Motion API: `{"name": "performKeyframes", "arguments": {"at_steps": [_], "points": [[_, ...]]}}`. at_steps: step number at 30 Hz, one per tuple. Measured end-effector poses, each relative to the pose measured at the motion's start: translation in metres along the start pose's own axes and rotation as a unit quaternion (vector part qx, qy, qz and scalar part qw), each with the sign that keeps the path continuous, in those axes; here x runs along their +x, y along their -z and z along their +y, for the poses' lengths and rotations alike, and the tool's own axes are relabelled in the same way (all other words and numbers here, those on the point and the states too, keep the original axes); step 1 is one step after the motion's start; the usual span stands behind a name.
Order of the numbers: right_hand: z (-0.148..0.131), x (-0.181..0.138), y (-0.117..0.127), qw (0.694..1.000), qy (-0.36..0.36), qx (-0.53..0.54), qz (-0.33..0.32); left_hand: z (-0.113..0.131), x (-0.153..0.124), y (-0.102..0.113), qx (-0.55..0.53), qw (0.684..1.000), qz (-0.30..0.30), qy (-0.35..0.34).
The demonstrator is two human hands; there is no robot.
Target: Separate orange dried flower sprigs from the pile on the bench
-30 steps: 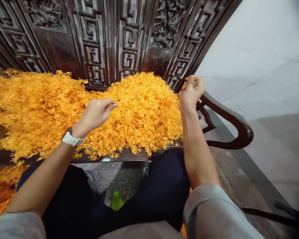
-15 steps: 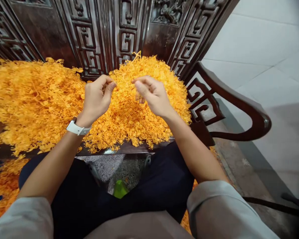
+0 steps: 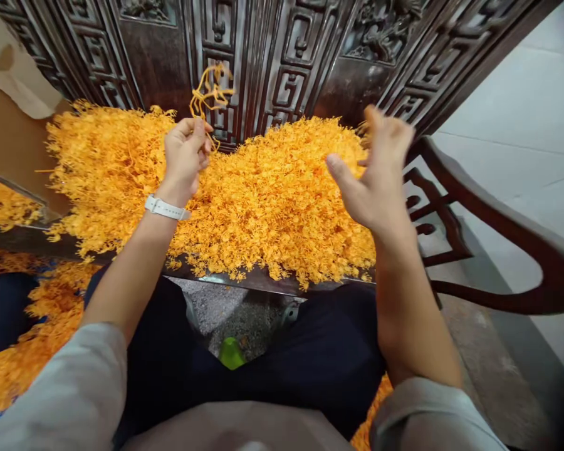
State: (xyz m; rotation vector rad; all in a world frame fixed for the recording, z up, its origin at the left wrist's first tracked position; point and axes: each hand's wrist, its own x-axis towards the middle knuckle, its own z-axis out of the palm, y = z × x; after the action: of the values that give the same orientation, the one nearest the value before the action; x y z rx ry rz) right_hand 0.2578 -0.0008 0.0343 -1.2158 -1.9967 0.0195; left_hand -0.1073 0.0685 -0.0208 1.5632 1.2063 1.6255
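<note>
My left hand is pinched closed on a thin, orange branching sprig that looks like plastic. The sprig's limp arms stick up above my fingertips, in front of the carved backrest. Farther right, my right hand is raised with thumb and fingers apart, somewhat blurred. It is over the right end of a big heap of orange sprigs. Some orange shows beside its fingers, and I cannot tell whether that belongs to the heap behind. The heap covers much of the dark wooden bench seat.
A carved wooden backrest rises behind the heap, and a curved armrest stands at right. A cardboard box is at left. More orange sprigs lie low at left. A green object is on the floor between my legs.
My hands were close together over the heap and are now far apart. The right hand has swung right and opened. The left now holds the sprig up. The view has shifted left.
</note>
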Motion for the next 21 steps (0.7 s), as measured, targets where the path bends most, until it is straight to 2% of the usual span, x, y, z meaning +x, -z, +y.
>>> {"name": "performKeyframes", "arguments": {"at_steps": [2,4,7,10,15,17,21], "points": [[0.009,0.011,-0.018,1.000,-0.001,0.008,0.015,0.018,-0.009,-0.016,-0.037,0.999,-0.027,-0.010],[0.007,0.011,-0.032,0.998,0.000,0.055,0.011,0.039,-0.021,-0.032,-0.058,0.998,-0.030,-0.005],[-0.012,-0.002,-0.047,0.983,-0.004,0.176,-0.059,0.061,-0.037,-0.051,-0.062,0.998,-0.025,0.017],[-0.034,-0.014,-0.066,0.940,-0.023,0.314,-0.132,0.065,-0.049,-0.067,-0.050,0.997,-0.049,0.018],[-0.051,-0.023,-0.099,0.862,-0.089,0.477,-0.143,0.057,-0.065,-0.087,-0.067,0.995,-0.073,0.033],[-0.052,-0.024,-0.102,0.864,-0.106,0.475,-0.130,0.057,-0.068,-0.090,-0.075,0.993,-0.076,0.040],[-0.053,-0.022,-0.093,0.919,-0.038,0.385,-0.072,0.064,-0.066,-0.086,-0.069,0.992,-0.094,0.043]]}}
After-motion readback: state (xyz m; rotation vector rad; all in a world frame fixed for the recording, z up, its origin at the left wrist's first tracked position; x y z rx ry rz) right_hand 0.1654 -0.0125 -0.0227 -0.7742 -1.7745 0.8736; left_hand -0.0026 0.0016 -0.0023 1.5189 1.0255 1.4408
